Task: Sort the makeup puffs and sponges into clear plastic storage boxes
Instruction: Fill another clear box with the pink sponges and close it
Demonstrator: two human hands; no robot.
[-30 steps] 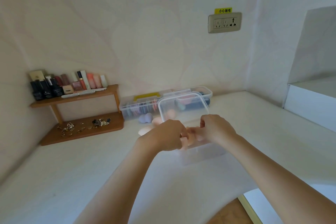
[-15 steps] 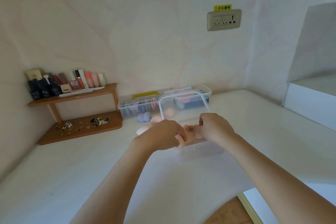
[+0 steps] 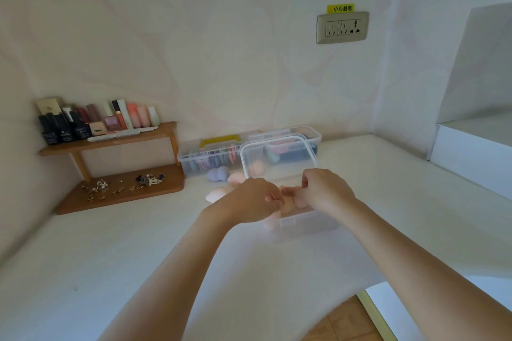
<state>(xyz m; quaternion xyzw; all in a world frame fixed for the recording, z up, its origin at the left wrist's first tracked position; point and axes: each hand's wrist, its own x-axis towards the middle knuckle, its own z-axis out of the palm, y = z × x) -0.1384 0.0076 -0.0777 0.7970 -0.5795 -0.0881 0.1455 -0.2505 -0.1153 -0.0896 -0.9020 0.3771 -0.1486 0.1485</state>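
— Hands, any change in the last second?
— Hardly. The left hand [image 3: 255,199] and the right hand [image 3: 325,191] have drawn a touch closer over the small clear box [image 3: 307,223], nothing more.
— Fingers?
— The right fingers [image 3: 304,183] are curled, pinching the peach sponges [image 3: 286,202] just above the box's opening. The left fingers [image 3: 273,198] curl against the same cluster; whether they actually grip, I cannot tell.
— So nothing is let go yet?
— It seems they are being packed down, not released. The lid [image 3: 277,155] stands open behind, and a purple sponge [image 3: 218,173] and a pale pink sponge [image 3: 216,194] wait on the counter [image 3: 138,243] near the long box [image 3: 194,159]
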